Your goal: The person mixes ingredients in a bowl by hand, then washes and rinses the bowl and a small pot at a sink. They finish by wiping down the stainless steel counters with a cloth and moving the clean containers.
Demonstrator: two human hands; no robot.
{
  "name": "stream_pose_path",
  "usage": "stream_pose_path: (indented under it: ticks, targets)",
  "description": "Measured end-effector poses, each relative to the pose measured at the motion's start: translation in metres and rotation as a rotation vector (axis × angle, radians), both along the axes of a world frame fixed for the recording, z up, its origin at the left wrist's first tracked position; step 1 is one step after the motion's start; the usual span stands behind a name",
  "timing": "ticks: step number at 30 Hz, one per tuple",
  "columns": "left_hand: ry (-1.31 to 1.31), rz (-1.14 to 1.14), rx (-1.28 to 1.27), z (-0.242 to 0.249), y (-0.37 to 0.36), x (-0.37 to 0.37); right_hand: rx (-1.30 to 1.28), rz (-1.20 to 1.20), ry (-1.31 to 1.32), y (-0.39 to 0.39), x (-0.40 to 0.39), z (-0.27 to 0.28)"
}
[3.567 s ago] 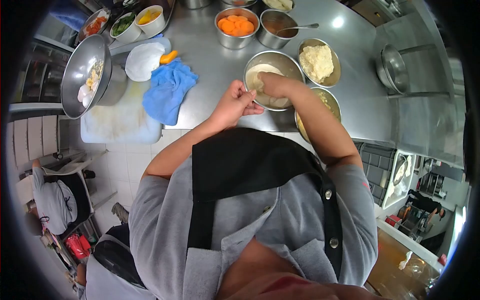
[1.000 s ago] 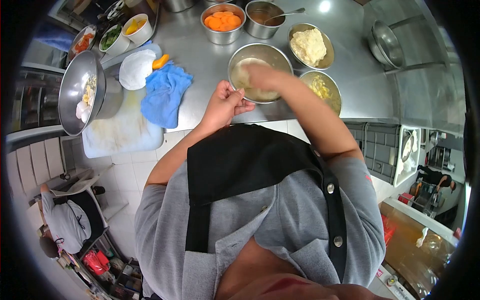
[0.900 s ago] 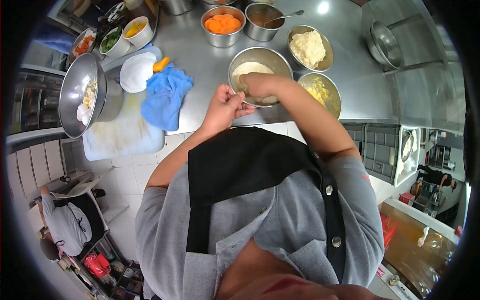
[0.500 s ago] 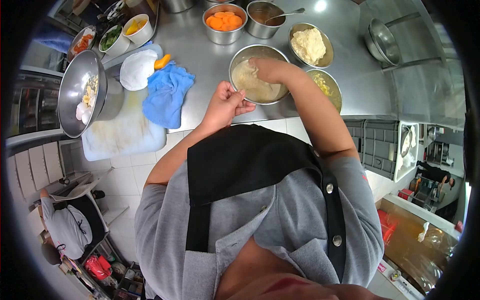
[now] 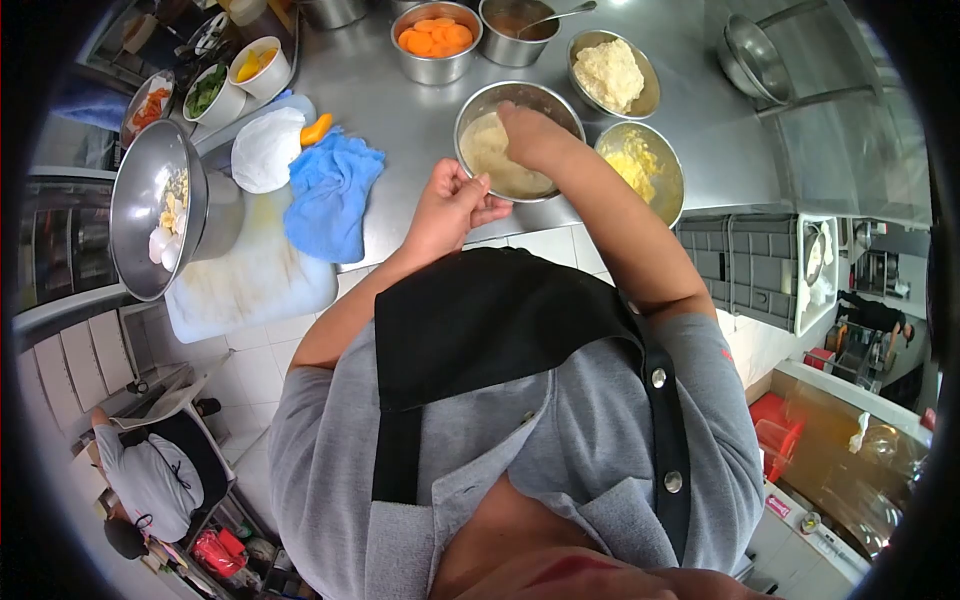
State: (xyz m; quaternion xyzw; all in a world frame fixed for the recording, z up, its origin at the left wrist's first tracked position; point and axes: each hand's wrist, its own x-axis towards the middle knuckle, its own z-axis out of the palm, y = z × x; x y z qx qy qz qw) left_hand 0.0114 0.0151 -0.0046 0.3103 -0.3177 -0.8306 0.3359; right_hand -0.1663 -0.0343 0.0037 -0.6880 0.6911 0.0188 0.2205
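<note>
A steel mixing bowl [image 5: 569, 108] with a wet, pale beige mixture [image 5: 492, 150] stands near the counter's front edge. My left hand [image 5: 450, 207] pinches the near-left rim of this bowl between thumb and fingers. Inside the bowl, my right hand [image 5: 530, 138] reaches down into the mixture from the right; its fingers are bent down and their tips are hidden. To the right of the bowl are a bowl of yellow mash [image 5: 632, 168], partly behind my right forearm, and a bowl of pale shredded food [image 5: 609, 76].
Sliced carrots [image 5: 436, 38] fill a steel pot behind the bowl, beside a pot with a spoon [image 5: 555, 18]. At left lie a blue cloth [image 5: 333, 195], a white cutting board [image 5: 255, 290] and a large tilted bowl [image 5: 135, 205] with eggs. Another person [image 5: 160, 480] is at lower left.
The camera view has shifted slightly, and more of the yellow mash shows beside my right forearm. My right hand remains in the mixture and my left hand still holds the rim.
</note>
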Motion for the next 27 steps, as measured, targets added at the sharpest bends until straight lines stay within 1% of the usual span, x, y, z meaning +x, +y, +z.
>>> stream_pose_path:
  ticks: [3,6,9,12,15,18,19,20,21,22,23,26,27]
  targets:
    - [-0.008,-0.007,-0.005,-0.001,0.000,0.001,0.029,0.114,0.129,0.014,0.013,0.001]
    - [-0.014,-0.022,-0.005,0.000,0.000,0.003,0.083,0.179,0.041,0.024,0.017,0.039]
    - [-0.010,-0.028,-0.015,0.001,-0.001,0.004,-0.037,0.057,-0.052,0.015,0.005,0.050]
    - [-0.014,-0.034,-0.020,-0.001,-0.001,0.004,0.006,0.018,-0.122,0.012,0.007,0.031]
    - [-0.032,-0.016,-0.002,0.002,0.002,0.003,0.223,0.165,0.031,0.011,0.006,0.002]
    - [-0.038,-0.013,-0.007,-0.002,0.001,0.003,0.363,0.073,-0.146,0.001,0.009,0.050]
    - [-0.034,-0.013,-0.019,-0.004,0.000,0.003,0.374,0.054,-0.236,-0.001,0.006,0.058]
    - [-0.030,-0.011,-0.019,-0.004,0.001,0.003,0.352,0.131,-0.166,0.000,0.004,0.043]
    - [-0.027,-0.008,-0.022,-0.003,0.002,0.003,0.327,0.210,-0.096,0.002,0.005,0.015]
    - [-0.024,-0.004,-0.029,-0.002,0.002,0.002,0.297,0.290,-0.027,0.002,0.009,0.004]
    - [-0.031,-0.001,-0.031,0.000,0.002,0.001,0.320,0.303,0.005,-0.004,0.007,-0.001]
    - [-0.058,0.015,-0.030,0.006,0.006,0.002,0.504,0.292,-0.022,-0.018,0.008,0.018]
    - [-0.066,0.018,-0.034,0.006,0.005,0.001,0.391,0.275,-0.055,-0.021,0.003,0.018]
